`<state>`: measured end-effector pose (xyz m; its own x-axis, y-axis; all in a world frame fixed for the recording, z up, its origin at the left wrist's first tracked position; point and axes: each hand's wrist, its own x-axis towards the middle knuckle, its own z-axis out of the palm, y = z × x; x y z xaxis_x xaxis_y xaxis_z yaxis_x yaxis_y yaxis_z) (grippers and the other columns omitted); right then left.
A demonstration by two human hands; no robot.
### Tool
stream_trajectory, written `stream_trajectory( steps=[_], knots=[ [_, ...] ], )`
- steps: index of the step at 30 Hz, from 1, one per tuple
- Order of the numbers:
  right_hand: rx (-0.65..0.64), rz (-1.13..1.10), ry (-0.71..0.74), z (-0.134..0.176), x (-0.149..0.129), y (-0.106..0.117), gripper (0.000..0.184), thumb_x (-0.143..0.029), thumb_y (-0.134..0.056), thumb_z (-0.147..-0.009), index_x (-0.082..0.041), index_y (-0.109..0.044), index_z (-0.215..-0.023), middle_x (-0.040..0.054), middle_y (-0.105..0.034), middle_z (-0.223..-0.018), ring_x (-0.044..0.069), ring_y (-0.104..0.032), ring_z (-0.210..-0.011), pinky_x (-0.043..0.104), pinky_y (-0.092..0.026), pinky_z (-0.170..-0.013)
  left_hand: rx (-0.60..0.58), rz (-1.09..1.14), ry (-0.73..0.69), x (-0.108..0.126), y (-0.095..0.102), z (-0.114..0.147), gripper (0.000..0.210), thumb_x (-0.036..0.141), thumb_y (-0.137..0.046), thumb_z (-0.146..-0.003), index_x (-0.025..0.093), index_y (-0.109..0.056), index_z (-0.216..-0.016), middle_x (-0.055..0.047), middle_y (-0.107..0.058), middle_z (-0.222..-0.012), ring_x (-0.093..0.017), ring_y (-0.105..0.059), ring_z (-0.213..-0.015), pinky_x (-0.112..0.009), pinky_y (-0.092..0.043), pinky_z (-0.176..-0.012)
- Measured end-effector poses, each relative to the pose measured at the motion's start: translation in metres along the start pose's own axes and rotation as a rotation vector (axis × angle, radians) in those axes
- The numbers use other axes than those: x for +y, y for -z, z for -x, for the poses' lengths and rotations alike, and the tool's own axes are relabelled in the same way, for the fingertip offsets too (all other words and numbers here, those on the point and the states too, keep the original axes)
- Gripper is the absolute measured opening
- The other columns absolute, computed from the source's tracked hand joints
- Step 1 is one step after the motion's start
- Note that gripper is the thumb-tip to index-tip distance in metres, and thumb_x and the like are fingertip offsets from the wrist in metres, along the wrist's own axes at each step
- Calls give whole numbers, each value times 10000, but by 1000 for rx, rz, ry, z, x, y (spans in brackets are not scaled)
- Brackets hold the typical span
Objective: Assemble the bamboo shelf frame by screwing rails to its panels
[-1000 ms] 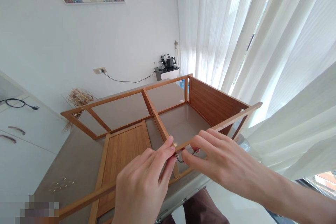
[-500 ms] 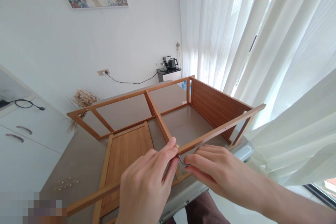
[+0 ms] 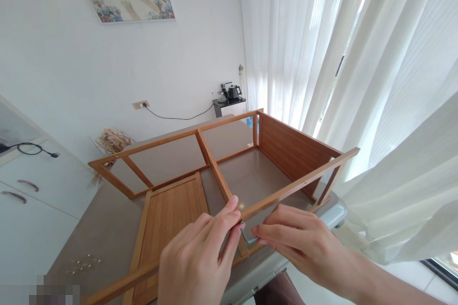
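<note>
A wooden frame (image 3: 274,196) of slats and panels lies on its side on the table. My left hand (image 3: 200,255) grips the near rail where a crossbar meets it, index finger above and thumb below. Beside that thumb, the bent end of a metal hex key (image 3: 246,237) meets the rail's outer side at the joint. My right hand (image 3: 304,233) pinches the key's other end between thumb and fingertips. The screw head under the key's tip is too small to make out.
Several small brass-coloured screws (image 3: 84,263) lie on the grey tabletop (image 3: 103,219) at the left. A wood panel (image 3: 175,207) fills part of the frame. Dried stalks (image 3: 113,140) stand at the far left corner; a black kettle (image 3: 233,92) sits beyond. White curtains (image 3: 358,81) hang at right.
The hex key has turned slightly, its held end now lower relative to the rail, and my right hand has moved down with it. My left hand keeps its grip; the view has tilted up a little.
</note>
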<state>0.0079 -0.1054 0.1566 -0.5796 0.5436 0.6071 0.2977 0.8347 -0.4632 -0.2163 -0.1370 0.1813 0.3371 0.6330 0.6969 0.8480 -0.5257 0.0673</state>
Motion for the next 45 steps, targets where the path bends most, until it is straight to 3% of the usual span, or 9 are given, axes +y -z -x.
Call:
stream_trajectory(
  steps=[25,36,45],
  knots=[
    [107,117,74,-4,3,8,220,-132,-492,-995,-180,-678,-1102,52,-619,-858,110,-539,-715,217,-455,-610,-11,-30,-18,-2,-1,2,155,214,-651,-905,239,-642,-1057,17,-748,-1145,-104,-710,-722,-220,-560,-732],
    [79,161,89,-7,0,12,240,-59,-501,-962,-173,-646,-1115,54,-603,-876,127,-474,-723,239,-399,-610,12,-23,-49,-3,-2,0,143,209,-659,-902,227,-641,-1043,33,-739,-1170,-90,-712,-737,-203,-548,-738],
    [-37,228,150,-10,-7,25,335,-44,-388,-977,-120,-601,-1224,80,-588,-904,160,-421,-746,278,-395,-660,32,-45,-87,-5,-4,-1,126,210,-637,-914,229,-647,-1039,39,-745,-1152,-80,-712,-713,-189,-545,-695]
  ],
)
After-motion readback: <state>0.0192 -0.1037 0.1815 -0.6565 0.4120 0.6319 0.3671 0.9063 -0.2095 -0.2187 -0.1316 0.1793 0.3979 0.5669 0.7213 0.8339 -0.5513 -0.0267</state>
